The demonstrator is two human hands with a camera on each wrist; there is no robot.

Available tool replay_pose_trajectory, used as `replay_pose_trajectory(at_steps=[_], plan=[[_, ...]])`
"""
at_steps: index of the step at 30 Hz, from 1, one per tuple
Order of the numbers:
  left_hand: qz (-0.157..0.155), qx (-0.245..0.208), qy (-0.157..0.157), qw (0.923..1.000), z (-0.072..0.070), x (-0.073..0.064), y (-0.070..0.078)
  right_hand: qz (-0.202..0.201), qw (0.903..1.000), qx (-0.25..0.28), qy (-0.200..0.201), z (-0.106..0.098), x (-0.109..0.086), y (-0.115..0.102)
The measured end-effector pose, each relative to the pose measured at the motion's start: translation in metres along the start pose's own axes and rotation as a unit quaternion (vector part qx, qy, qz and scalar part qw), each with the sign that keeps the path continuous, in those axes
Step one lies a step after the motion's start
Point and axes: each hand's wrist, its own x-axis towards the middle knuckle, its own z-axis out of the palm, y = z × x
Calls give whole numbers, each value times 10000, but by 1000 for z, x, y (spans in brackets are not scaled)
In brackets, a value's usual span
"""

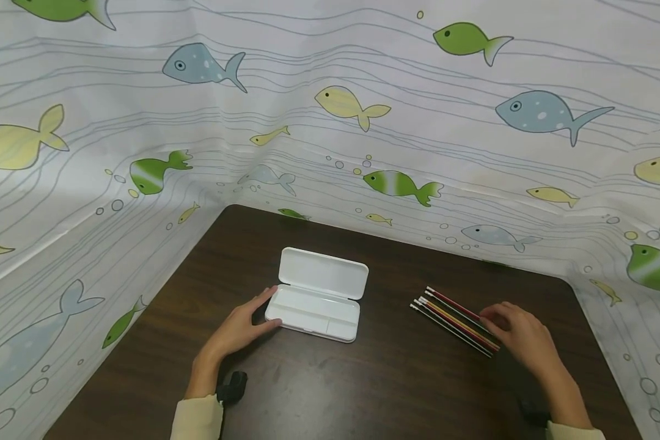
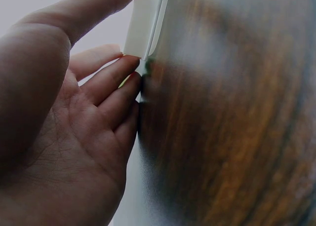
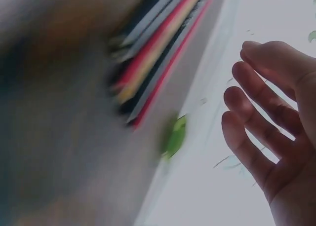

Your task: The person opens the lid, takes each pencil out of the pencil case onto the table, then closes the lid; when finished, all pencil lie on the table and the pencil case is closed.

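A white pencil case (image 1: 315, 305) lies with its lid (image 1: 323, 274) raised on the dark table. My left hand (image 1: 236, 330) grips the case's left end, thumb at the front edge and index finger near the back corner. In the left wrist view, the fingertips of my left hand (image 2: 89, 107) touch the white case (image 2: 143, 23). Several thin pencils (image 1: 453, 321), black, red and yellow with whitish ends, lie side by side to the right. Over their near ends hovers my right hand (image 1: 522, 336), fingers loosely bent. The right wrist view shows this hand (image 3: 276, 112) holding nothing, apart from the blurred pencils (image 3: 163, 48).
Dark wood table (image 1: 396, 391) lies under everything. A white curtain-like sheet (image 1: 286, 140) printed with fish rises behind the table's back edge and along both sides. Inside the case, a low divider marks off compartments.
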Motion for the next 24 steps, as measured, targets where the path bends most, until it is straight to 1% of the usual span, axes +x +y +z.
replay_pose_trajectory(at_steps=[3,5,7,11,14,19,21,24], plan=[[4,31,-9,10000,-2,0,-1,-235,9997,66,70,1,22,-18],[17,32,-6,10000,-2,0,-2,-328,9992,229,-14,4,38,-34],[36,54,8,10000,-3,-1,-3,-379,9977,524,-178,8,56,-52],[20,53,-14,10000,-1,-1,-6,-425,9881,1331,-643,19,91,-92],[9,21,-44,10000,0,-1,-6,-510,9788,1770,-893,29,111,-120],[69,-22,-16,10000,1,-1,-4,-899,9687,2096,-982,46,134,-154],[92,-29,-6,10000,0,-1,-2,-1017,9661,2163,-977,51,139,-162],[101,-30,7,9999,-2,-1,0,-1106,9661,2148,-912,56,142,-169]])
